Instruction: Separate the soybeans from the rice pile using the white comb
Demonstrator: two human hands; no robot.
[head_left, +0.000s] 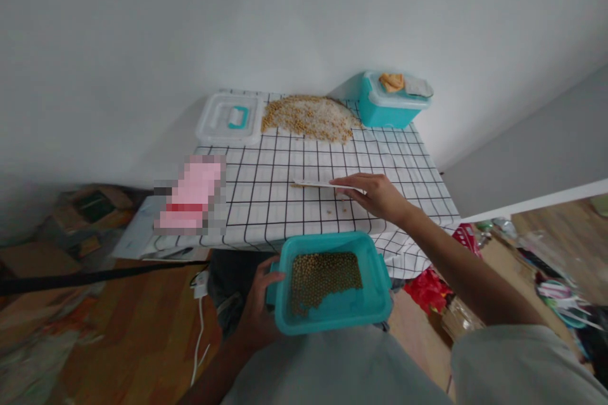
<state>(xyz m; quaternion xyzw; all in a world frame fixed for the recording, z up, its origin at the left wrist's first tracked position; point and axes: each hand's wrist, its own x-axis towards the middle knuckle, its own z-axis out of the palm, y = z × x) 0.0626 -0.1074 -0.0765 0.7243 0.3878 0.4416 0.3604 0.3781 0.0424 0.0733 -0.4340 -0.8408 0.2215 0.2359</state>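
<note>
My left hand (260,307) grips the left end of a turquoise plastic container (332,324), thumb over the rim, at the table's front edge against my body. Round beige beans (323,275) cover much of its bottom. Out over the table, my right hand (377,196) pinches a thin flat white card (311,183), seen nearly edge-on, low above the cloth or touching it; I cannot tell which. A few loose beans (344,209) lie below that hand. Farther back spreads a pile of yellowish beans mixed with white grains (311,117).
A clear lid (213,130) with a turquoise handle lies at the back left. At the back right stands a lidded turquoise box (389,116) with small packets on top. A blurred pink item (192,193) sits at the left on the checked tablecloth (266,202). Walls border the table.
</note>
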